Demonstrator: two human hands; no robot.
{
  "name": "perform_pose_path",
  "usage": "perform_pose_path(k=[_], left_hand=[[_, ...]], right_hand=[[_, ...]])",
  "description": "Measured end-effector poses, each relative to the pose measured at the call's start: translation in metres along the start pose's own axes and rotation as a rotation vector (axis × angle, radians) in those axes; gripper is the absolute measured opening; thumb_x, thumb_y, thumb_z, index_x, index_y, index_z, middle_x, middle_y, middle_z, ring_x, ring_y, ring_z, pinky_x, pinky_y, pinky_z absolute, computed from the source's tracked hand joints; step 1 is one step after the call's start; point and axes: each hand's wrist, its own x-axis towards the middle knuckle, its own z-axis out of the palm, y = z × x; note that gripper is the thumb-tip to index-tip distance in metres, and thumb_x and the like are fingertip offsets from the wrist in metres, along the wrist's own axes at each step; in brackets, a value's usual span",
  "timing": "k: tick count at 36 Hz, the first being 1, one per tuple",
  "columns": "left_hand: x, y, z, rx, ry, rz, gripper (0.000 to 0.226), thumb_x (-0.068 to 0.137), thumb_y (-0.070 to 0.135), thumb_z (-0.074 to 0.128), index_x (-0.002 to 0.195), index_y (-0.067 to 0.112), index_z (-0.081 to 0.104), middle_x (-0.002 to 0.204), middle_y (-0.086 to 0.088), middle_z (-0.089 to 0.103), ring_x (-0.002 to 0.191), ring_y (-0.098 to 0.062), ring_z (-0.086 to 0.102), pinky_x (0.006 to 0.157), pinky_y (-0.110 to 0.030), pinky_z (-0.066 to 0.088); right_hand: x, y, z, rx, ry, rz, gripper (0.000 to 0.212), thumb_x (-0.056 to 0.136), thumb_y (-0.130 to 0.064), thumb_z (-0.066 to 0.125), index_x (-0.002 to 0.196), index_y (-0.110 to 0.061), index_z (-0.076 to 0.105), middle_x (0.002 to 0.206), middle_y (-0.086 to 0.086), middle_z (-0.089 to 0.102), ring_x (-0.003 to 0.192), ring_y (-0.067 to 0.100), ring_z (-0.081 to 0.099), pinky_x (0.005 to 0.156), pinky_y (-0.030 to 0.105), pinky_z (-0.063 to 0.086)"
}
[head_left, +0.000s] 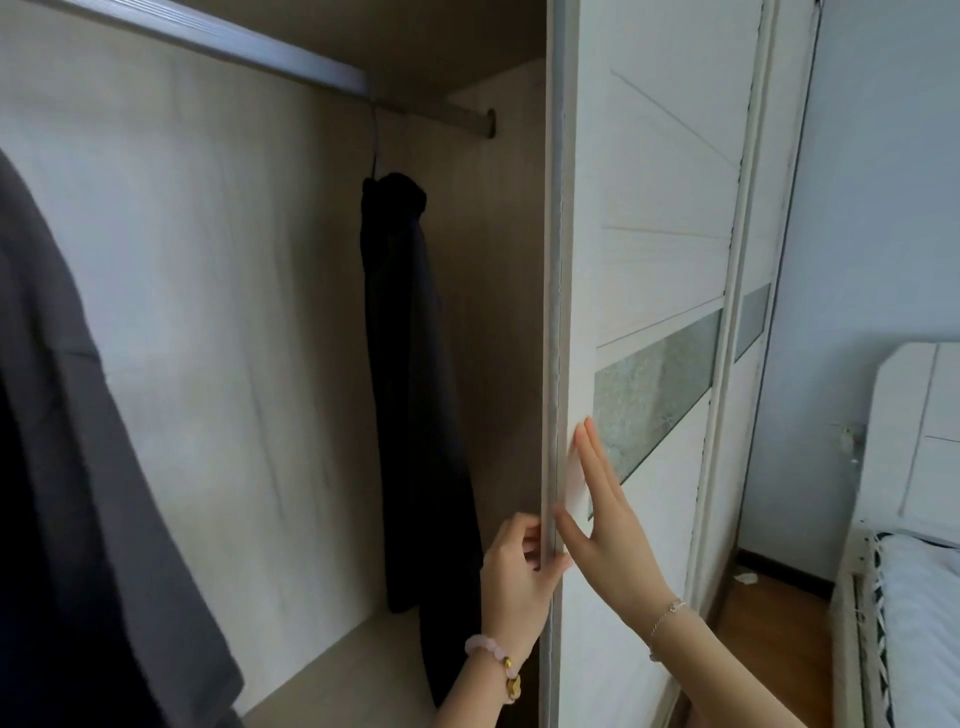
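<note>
Bedroom wardrobe (208, 312), open at left: the left grip (511, 577) curls round the left edge of the white panelled sliding door (654, 208), while the right grip (608, 525) lies flat-fingered on its face. Stiff, probably heavy; that edge offers the best hold.

Inside my wardrobe (208, 270) a silver rail (249, 49) runs across the top. Some black clothes (410, 389) hang from it on a thin hanger (375, 140), near the right side. A big grey shirt (78, 415) hangs at the left edge, close to me. Far to the right is my bed (919, 613) with its white headboard (914, 431). A scrap of paper (744, 578) lies on the brown floor (769, 639) near the bed.
</note>
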Motion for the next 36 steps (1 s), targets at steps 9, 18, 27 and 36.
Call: perform_pose_path(k=[9,18,27,36], left_hand=[[0.035,0.0,0.032,-0.001,-0.017,-0.045,0.064,0.044,0.09,0.047,0.087,0.043,0.055,0.093,0.016,0.068,0.092,0.008,0.061,0.075,-0.017,0.057],[0.039,0.009,0.025,0.114,-0.175,-0.081,0.074,0.042,0.087,0.044,0.097,0.038,0.053,0.101,0.017,0.065,0.09,-0.003,0.064,0.072,-0.009,0.053],[0.047,0.077,-0.068,0.336,-0.047,0.103,0.031,0.088,0.028,0.062,0.116,0.036,0.051,0.113,0.016,0.059,0.1,0.003,0.058,0.088,-0.016,0.052],[0.023,0.208,-0.201,0.813,0.403,0.603,0.025,0.088,0.036,0.044,0.111,0.036,0.051,0.106,0.018,0.059,0.096,0.003,0.058,0.084,-0.015,0.046]], right_hand=[[0.026,0.034,-0.016,-0.101,-0.063,0.038,0.083,0.094,-0.031,0.05,0.14,-0.044,-0.018,0.145,-0.032,-0.026,0.132,-0.007,0.002,0.105,0.012,0.019],[0.026,0.031,-0.019,-0.053,0.026,0.039,0.076,0.092,-0.032,0.053,0.14,-0.048,-0.003,0.144,-0.038,-0.013,0.132,-0.006,0.014,0.107,0.018,0.03],[0.07,-0.053,-0.029,0.072,0.376,-0.297,0.042,0.089,-0.015,0.049,0.13,-0.026,0.05,0.129,-0.017,0.048,0.122,-0.008,0.042,0.101,0.004,0.034],[0.195,-0.146,-0.018,0.322,0.145,-0.274,0.053,0.091,-0.012,0.055,0.14,-0.015,0.039,0.142,0.0,0.044,0.129,0.011,0.041,0.098,0.01,0.024]])
